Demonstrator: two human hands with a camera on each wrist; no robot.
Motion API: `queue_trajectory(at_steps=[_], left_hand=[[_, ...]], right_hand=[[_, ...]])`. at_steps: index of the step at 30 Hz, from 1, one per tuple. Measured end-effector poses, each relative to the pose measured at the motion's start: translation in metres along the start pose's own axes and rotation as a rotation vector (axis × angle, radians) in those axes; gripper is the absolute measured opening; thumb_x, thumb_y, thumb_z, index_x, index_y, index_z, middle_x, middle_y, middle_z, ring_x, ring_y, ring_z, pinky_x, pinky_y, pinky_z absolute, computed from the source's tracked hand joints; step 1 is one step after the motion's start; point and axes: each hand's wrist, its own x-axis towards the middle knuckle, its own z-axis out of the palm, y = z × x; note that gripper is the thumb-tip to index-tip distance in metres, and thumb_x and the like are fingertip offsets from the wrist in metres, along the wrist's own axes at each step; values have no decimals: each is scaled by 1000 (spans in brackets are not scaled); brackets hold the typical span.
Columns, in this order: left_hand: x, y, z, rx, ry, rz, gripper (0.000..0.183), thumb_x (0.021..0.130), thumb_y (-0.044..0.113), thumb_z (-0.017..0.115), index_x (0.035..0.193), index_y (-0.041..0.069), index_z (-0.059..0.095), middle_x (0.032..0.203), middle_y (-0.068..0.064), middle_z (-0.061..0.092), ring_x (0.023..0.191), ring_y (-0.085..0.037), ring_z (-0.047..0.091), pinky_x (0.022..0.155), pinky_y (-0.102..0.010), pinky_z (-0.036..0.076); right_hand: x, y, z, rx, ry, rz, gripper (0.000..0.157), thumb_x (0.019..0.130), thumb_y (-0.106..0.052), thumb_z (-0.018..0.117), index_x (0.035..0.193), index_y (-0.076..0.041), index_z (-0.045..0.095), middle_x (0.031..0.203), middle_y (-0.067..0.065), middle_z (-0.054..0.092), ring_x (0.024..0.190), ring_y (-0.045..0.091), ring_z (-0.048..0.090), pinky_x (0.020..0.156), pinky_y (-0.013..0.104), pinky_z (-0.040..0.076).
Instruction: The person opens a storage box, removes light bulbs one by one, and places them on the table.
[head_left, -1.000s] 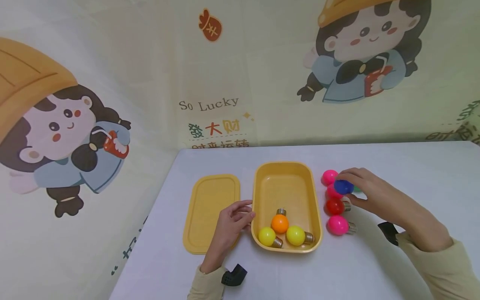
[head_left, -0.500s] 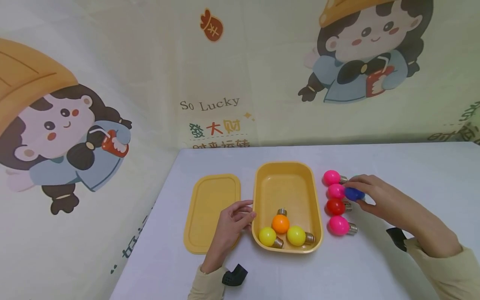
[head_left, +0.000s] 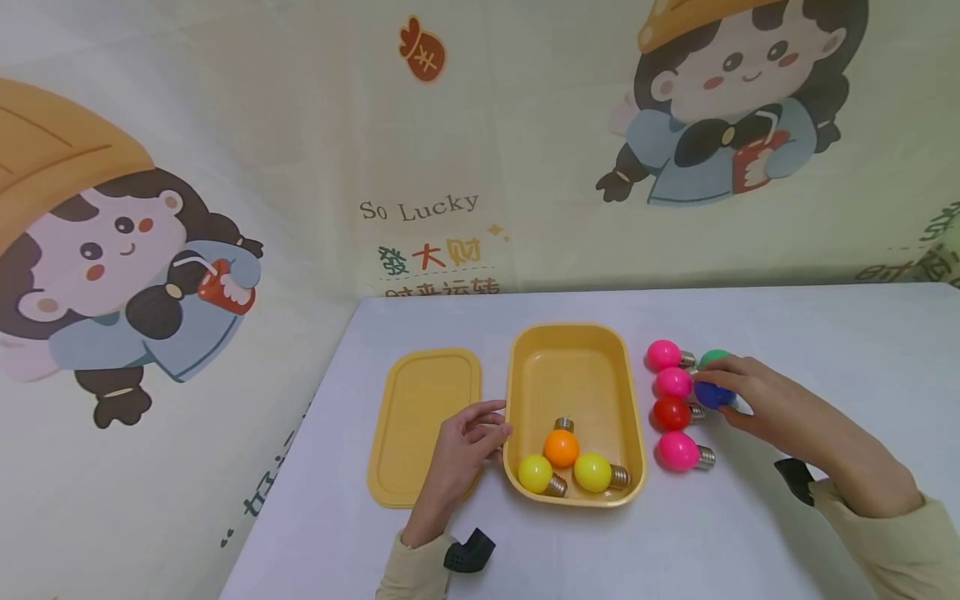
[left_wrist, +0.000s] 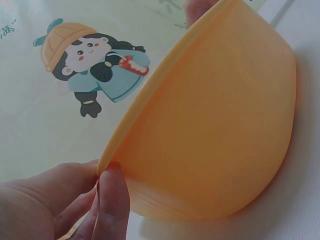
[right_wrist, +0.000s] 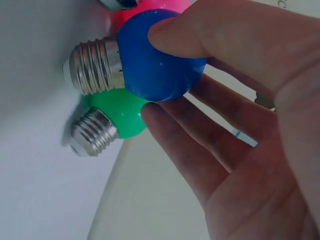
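My right hand (head_left: 772, 400) pinches a blue light bulb (right_wrist: 155, 62) by its round globe, thumb on one side and fingers on the other; its metal screw base points away from the palm. Close behind it is a green light bulb (right_wrist: 125, 112), partly covered in the head view. At the left long side of a yellow plastic box (head_left: 573, 379), my left hand (head_left: 465, 446) holds the rim between thumb and finger, as the left wrist view shows. Inside the box lie an orange bulb (head_left: 561, 448) and two yellow bulbs (head_left: 592, 472), near its front end.
A flat yellow lid (head_left: 420, 417) lies left of the box, partly under the left hand. Right of the box runs a column of bulbs: pink (head_left: 663, 356), pink (head_left: 673, 383), red (head_left: 670, 413) and pink (head_left: 677, 451). A printed cloth (head_left: 555, 233) hangs behind the white table.
My right hand has carried the blue bulb rightward and slightly toward me, from over the pink bulbs to beside the green one. The left hand and the box have stayed put.
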Motion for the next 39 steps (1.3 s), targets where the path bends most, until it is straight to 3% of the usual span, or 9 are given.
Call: queue_trajectory(at_steps=[17, 39], left_hand=[[-1, 4, -1, -14, -12, 7, 43, 90, 22, 74, 129, 6, 63, 106, -11, 64, 79, -15, 65, 70, -23, 59], [0, 2, -1, -24, -22, 14, 42, 90, 21, 74, 128, 5, 63, 106, -12, 63, 77, -14, 65, 70, -23, 58]], right_hand=[[3, 3, 3, -14, -3, -7, 53, 69, -1, 87, 117, 1, 66, 115, 18, 61, 109, 39, 59, 79, 48, 58], [1, -2, 2, -57, 70, -51, 57, 66, 1, 89, 117, -1, 66, 116, 19, 60, 107, 38, 60, 76, 47, 59]])
